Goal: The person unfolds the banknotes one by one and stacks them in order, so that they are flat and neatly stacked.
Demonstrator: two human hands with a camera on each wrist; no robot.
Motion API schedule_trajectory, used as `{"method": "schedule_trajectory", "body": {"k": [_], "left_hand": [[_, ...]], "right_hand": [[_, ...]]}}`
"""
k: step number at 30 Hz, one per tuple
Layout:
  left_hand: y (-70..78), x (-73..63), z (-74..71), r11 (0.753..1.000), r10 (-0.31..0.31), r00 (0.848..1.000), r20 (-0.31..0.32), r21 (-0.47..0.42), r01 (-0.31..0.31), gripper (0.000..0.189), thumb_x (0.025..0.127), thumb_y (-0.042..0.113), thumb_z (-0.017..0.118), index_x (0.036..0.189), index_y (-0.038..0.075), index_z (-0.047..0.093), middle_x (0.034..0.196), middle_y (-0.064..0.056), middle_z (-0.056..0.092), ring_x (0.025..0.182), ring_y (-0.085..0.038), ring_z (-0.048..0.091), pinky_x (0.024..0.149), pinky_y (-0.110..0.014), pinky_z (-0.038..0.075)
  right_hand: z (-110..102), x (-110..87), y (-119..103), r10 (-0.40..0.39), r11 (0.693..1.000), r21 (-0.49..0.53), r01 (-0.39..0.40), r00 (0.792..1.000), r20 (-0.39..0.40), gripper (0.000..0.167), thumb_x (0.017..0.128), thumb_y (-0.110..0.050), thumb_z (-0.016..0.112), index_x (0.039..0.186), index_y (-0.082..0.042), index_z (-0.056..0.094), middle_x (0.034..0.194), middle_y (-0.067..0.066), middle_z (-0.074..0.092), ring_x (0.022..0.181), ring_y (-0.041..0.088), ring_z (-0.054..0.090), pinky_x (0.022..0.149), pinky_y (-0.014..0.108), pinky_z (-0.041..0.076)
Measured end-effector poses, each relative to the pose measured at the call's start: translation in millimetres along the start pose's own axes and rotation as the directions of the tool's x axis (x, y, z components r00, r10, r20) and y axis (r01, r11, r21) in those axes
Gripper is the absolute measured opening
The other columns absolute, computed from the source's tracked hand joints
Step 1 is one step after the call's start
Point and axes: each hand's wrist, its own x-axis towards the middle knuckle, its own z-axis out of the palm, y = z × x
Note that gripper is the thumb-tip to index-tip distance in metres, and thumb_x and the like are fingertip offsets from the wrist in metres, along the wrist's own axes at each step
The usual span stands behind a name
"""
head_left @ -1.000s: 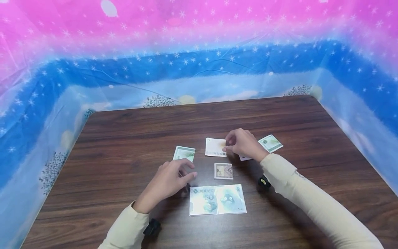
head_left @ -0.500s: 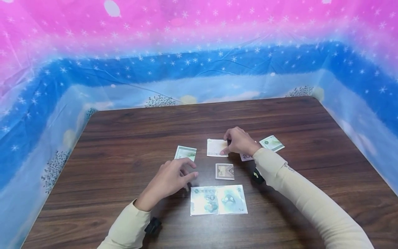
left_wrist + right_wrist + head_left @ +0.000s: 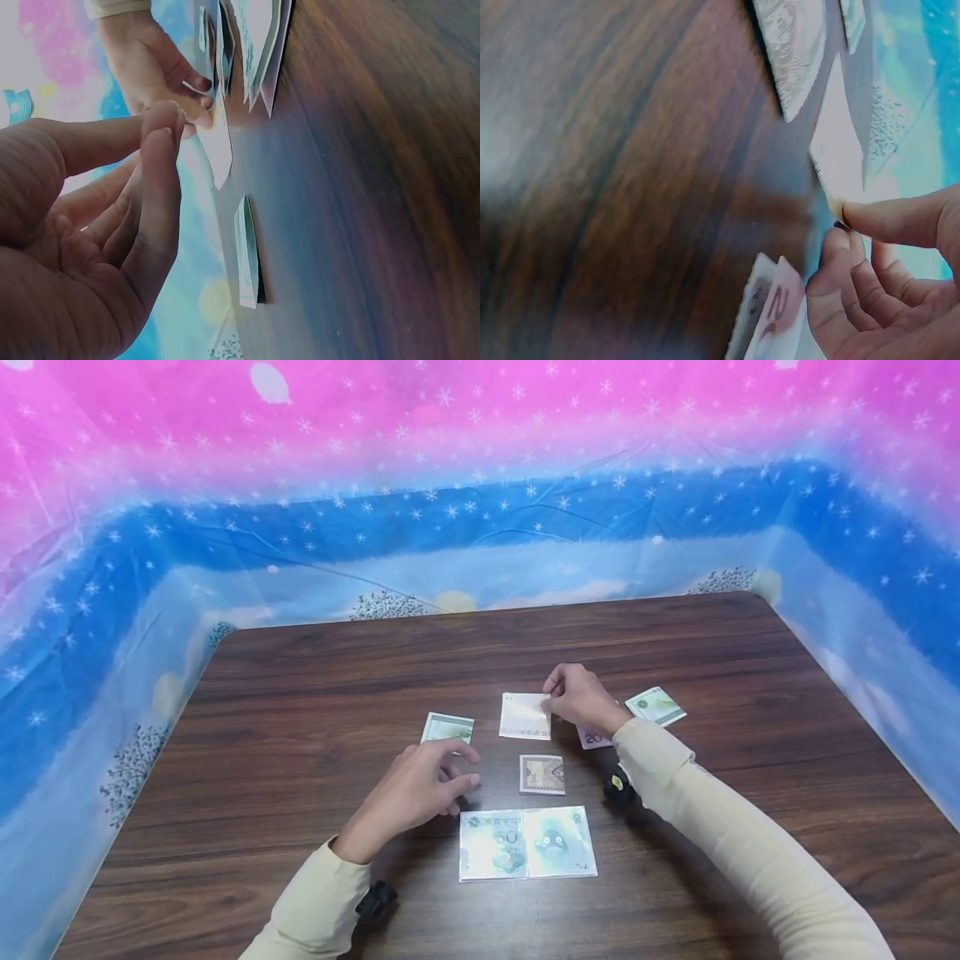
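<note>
At the back middle of the table lies a pale folded banknote (image 3: 522,717). My right hand (image 3: 581,700) pinches its right edge between thumb and fingers; in the right wrist view the thumb is on the note's corner (image 3: 840,154). My left hand (image 3: 416,785) holds nothing, its fingers loosely bent beside a folded green banknote (image 3: 450,727). A folded brown 1 banknote (image 3: 542,775) sits between the hands. Nearer the body, an unfolded 50 banknote (image 3: 491,852) with a centre crease lies flat. Partly under my right wrist is a pinkish 20 banknote (image 3: 592,738).
Another folded green banknote (image 3: 656,706) lies to the right of my right hand. Everything rests on a dark wooden table (image 3: 300,693). A pink and blue snowflake-patterned cloth (image 3: 465,510) hangs behind the table and along its sides.
My right thumb, lying over the pale banknote half a second ago, has drawn back to its right edge near the upper corner. My left hand has hardly moved.
</note>
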Motion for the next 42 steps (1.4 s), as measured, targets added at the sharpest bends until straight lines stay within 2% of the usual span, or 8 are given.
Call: {"method": "schedule_trajectory", "body": {"k": [4,12,20,27,31,34,37,42], "left_hand": [[0.3,6.2,2.2,0.994,0.005,1.0,0.004,-0.113,-0.004,0.022,0.095,0.008,0.07,0.116,0.001,0.068,0.085,-0.009,0.075,0.064,-0.021,0.071,0.059,-0.033,0.061],[5.5,20.5,11.5,0.95,-0.053,0.998,-0.045,-0.311,0.036,0.033,0.094,0.006,0.071,0.125,-0.004,0.065,0.104,-0.016,0.075,0.086,-0.027,0.075,0.075,-0.034,0.063],[6.7,39.4,24.7,0.804,-0.132,0.991,-0.024,-0.588,0.093,0.047,0.096,0.007,0.07,0.135,-0.013,0.052,0.116,-0.03,0.068,0.097,-0.041,0.072,0.082,-0.042,0.062],[11.8,53.1,29.9,0.684,-0.201,0.975,-0.093,-0.726,0.071,0.037,0.095,0.009,0.071,0.123,-0.01,0.057,0.114,-0.031,0.069,0.091,-0.033,0.075,0.079,-0.037,0.063],[14.2,54.8,27.8,0.634,-0.236,0.964,-0.126,-0.771,0.055,0.031,0.095,0.002,0.069,0.121,-0.011,0.058,0.111,-0.033,0.069,0.078,-0.025,0.076,0.075,-0.035,0.063],[14.0,54.8,25.4,0.645,-0.233,0.964,-0.132,-0.762,0.052,0.028,0.096,-0.001,0.065,0.121,-0.011,0.061,0.107,-0.032,0.07,0.07,-0.019,0.074,0.071,-0.034,0.064],[13.7,54.5,22.6,0.688,-0.207,0.969,-0.131,-0.724,0.05,0.027,0.097,-0.002,0.061,0.123,-0.011,0.062,0.101,-0.032,0.069,0.064,-0.017,0.071,0.067,-0.033,0.064],[15.3,52.9,17.5,0.775,-0.162,0.981,-0.106,-0.629,0.06,0.031,0.1,-0.001,0.056,0.129,-0.01,0.062,0.093,-0.025,0.067,0.058,-0.017,0.068,0.059,-0.031,0.063]], "right_hand": [[-5,-2.5,-2,0.004,0.989,0.147,-0.005,1.0,0.007,0.019,0.091,0.001,0.066,0.107,0.008,0.058,0.089,0.013,0.06,0.068,0.022,0.066,0.066,0.036,0.062],[-13,-15.0,-12,0.04,0.917,0.396,-0.041,0.999,0.012,0.035,0.093,0.005,0.066,0.124,0.012,0.051,0.103,0.02,0.06,0.077,0.027,0.071,0.083,0.045,0.062],[-8,-33.4,-20,0.083,0.767,0.638,-0.071,0.997,0.012,0.049,0.088,0.01,0.069,0.131,0.014,0.044,0.105,0.017,0.056,0.077,0.022,0.072,0.089,0.046,0.06],[1,-44.1,-23,0.082,0.637,0.765,-0.092,0.995,0.051,0.056,0.089,0.012,0.067,0.137,0.013,0.038,0.107,0.019,0.055,0.079,0.021,0.073,0.087,0.038,0.061],[5,-48.2,-21,0.073,0.627,0.77,-0.118,0.993,0.093,0.058,0.087,0.013,0.068,0.137,0.01,0.039,0.107,0.019,0.053,0.081,0.024,0.073,0.087,0.039,0.061],[4,-50.1,-18,0.052,0.685,0.719,-0.114,0.993,0.108,0.057,0.088,0.006,0.072,0.136,0.007,0.042,0.108,0.019,0.058,0.086,0.025,0.072,0.088,0.04,0.061],[1,-50.3,-15,0.028,0.729,0.678,-0.093,0.994,0.106,0.054,0.09,-0.003,0.073,0.135,0.005,0.045,0.112,0.019,0.063,0.09,0.025,0.071,0.087,0.039,0.061],[-3,-47.7,-13,-0.005,0.742,0.666,-0.072,0.994,0.112,0.046,0.093,-0.004,0.07,0.133,0.008,0.051,0.116,0.022,0.063,0.093,0.022,0.07,0.084,0.035,0.062]]}}
